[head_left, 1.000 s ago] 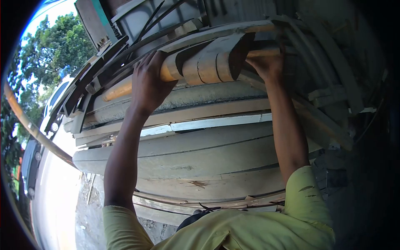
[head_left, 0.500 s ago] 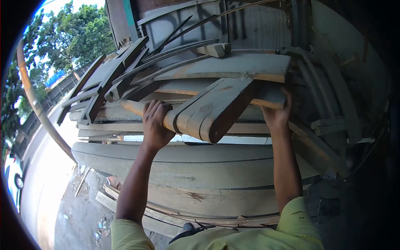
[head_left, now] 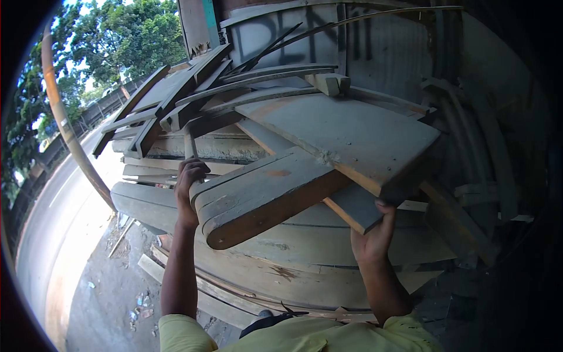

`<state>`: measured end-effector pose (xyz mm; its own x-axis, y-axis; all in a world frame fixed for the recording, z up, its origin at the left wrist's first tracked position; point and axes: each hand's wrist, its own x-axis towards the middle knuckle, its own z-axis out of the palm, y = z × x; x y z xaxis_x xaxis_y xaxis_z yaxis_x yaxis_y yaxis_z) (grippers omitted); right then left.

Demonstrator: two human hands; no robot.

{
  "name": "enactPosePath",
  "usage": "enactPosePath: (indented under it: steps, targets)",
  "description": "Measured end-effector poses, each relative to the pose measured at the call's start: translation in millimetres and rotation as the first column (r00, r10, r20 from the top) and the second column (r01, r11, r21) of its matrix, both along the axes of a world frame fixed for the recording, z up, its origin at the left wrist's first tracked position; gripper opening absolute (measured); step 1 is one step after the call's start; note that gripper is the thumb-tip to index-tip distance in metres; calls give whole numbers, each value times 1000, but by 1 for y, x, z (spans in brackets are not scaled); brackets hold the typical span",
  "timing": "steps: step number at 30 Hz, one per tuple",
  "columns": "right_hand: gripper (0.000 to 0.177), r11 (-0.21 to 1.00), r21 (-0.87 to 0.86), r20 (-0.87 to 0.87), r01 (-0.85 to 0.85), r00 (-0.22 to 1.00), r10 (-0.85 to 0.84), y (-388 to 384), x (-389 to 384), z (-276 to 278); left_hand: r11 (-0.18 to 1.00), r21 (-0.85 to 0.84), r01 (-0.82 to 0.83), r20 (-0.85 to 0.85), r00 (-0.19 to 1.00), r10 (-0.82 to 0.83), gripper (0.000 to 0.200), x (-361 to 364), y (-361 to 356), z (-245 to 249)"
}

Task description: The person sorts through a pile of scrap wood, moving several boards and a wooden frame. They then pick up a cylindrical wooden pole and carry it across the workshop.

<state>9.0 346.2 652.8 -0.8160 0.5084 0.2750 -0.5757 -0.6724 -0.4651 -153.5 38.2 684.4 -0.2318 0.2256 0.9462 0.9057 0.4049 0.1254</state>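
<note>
A dusty grey wooden assembly [head_left: 270,193] of joined boards is held up in front of me, tilted, with bare brown wood along its edges. It has a thick arm with a rounded end, a wide top board [head_left: 346,132] and a narrower board [head_left: 353,206] below. On the left, my left hand [head_left: 190,179] is closed around its edge by a thin rail, fingers partly hidden. My right hand [head_left: 374,234] grips the lower board's end from beneath, with fingertips curled over the corner.
Beneath and behind lies a stack of large curved wooden boards [head_left: 281,278]. A slatted wooden frame [head_left: 167,97] leans at the left, and a wood block [head_left: 328,84] sits behind the assembly. A pole [head_left: 70,135] stands beside the road. Long strips [head_left: 199,281] lie near my feet.
The wooden assembly has turned and come closer, its right side lower and nearer to me. My left hand has shifted left, and my right hand has moved down with the board.
</note>
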Motion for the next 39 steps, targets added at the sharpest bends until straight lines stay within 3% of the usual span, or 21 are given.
enactPosePath:
  steps: [5,7,8,10,11,12,14,15,17,18,21,22,23,24,27,29,31,33,36,38,39]
  targets:
    - [43,994,5,141,-112,984,111,-45,18,-57,997,60,-39,77,996,34,28,-4,-45,-39]
    - [44,990,11,181,-141,974,137,-56,21,-91,982,41,-186,14,983,186,34,-3,-55,-58]
    - [45,984,18,224,-179,960,171,-58,22,-103,984,43,-176,9,984,175,34,3,-53,-67]
    - [45,977,14,224,-212,953,204,-58,24,-117,915,192,-356,227,923,312,45,23,-48,-85]
    - [46,966,12,234,-259,940,249,-58,25,-121,901,389,-192,502,864,-33,47,19,-65,-118]
    - [43,965,-25,232,-260,938,259,-58,26,-122,794,599,-99,639,656,-401,48,15,-83,-151]
    - [44,955,-9,234,-298,927,292,-53,24,-128,712,672,-204,715,429,-552,55,38,-90,-169]
    - [44,942,11,234,-336,917,324,-49,24,-134,714,669,-207,719,425,-550,55,48,-83,-160]
    - [43,951,49,287,-306,916,280,-41,23,-150,254,949,-188,287,175,-942,64,73,-53,-127]
    - [42,956,87,340,-281,910,237,-38,24,-157,239,961,-141,256,117,-960,68,82,-40,-106]
    - [49,934,154,279,-323,921,272,-26,23,-167,234,961,-146,245,61,-968,58,86,-20,-77]
    - [49,938,145,284,-315,922,265,-16,23,-175,336,927,-168,359,133,-924,44,80,-18,-80]
    - [58,903,163,267,-397,899,347,2,22,-184,347,924,-163,367,117,-923,44,78,-18,-82]
    - [68,864,183,247,-469,872,422,18,24,-190,327,923,-204,354,112,-929,37,78,-17,-85]
    - [85,837,277,124,-472,881,456,65,26,-168,271,924,-271,312,120,-943,26,75,-10,-96]
    - [90,890,217,169,-401,913,371,107,19,-181,255,930,-266,290,104,-951,27,74,-10,-104]
    - [89,946,-142,106,-292,945,308,129,3,-157,283,923,-261,323,124,-938,28,76,-9,-100]
    - [86,971,-120,25,-208,977,212,153,-14,-127,303,917,-261,348,149,-925,29,81,-6,-98]
    - [83,985,-113,137,-127,980,142,198,-50,-108,331,904,-271,374,123,-919,29,80,-5,-97]
    - [75,986,151,251,-73,967,34,199,-64,-82,351,901,-257,392,132,-910,29,80,-6,-101]
    - [75,986,152,243,-74,969,35,202,-73,-78,364,898,-248,407,146,-902,29,79,-6,-104]
